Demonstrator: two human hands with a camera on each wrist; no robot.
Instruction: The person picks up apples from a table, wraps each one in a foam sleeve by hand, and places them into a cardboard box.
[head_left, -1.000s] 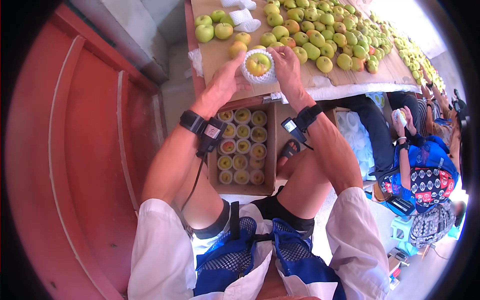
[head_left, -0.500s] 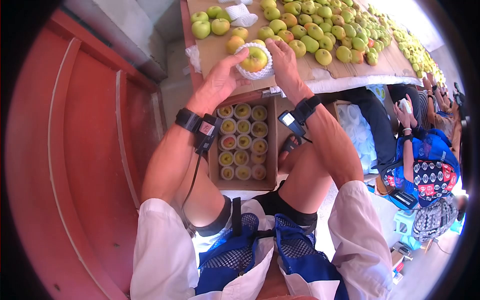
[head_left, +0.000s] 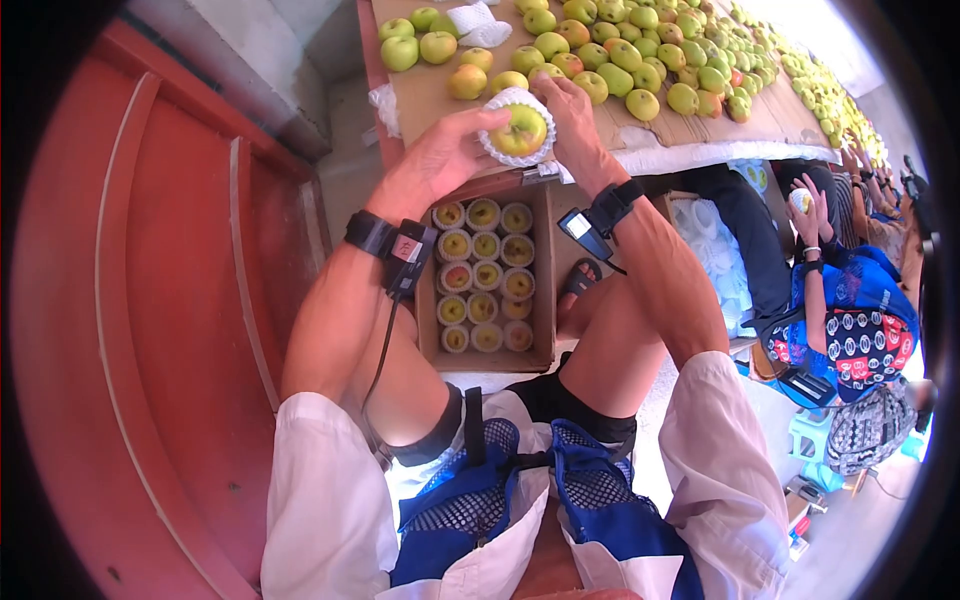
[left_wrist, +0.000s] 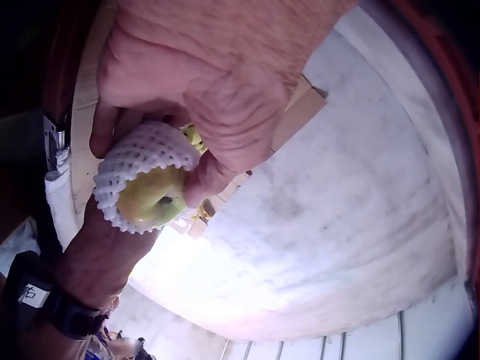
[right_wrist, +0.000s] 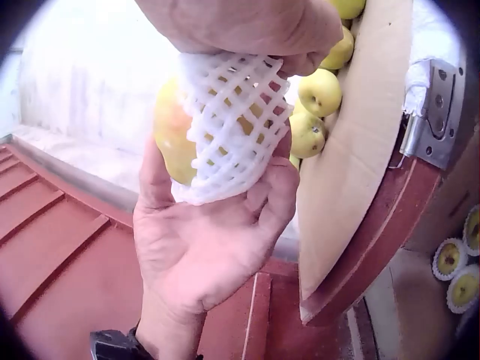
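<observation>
A yellow-green apple (head_left: pixel 521 130) sits partly inside a white foam net (right_wrist: pixel 232 124), its stem end bare. My left hand (head_left: pixel 440 155) grips the wrapped apple from the left, its thumb on the bare skin near the rim of the net. In the left wrist view that thumb (left_wrist: pixel 206 180) presses beside the stem hollow. My right hand (head_left: pixel 572 125) is at the other side, its curled fingers holding the net; in the right wrist view they lie over the net's upper side and their tips are partly hidden.
Loose apples (head_left: pixel 625 65) cover much of the cardboard-topped table (head_left: pixel 415 105). A spare foam net (head_left: pixel 480 25) lies there. Below, a cardboard box (head_left: pixel 545 300) holds rows of netted apples. A red panel (head_left: pixel 180 330) stands left; another person (head_left: pixel 850 300) sits at right.
The netted apple stays between both hands, first dipping slightly toward the left, then shifting back right and tilting. The head view has moved a little, sliding the table and box within it.
</observation>
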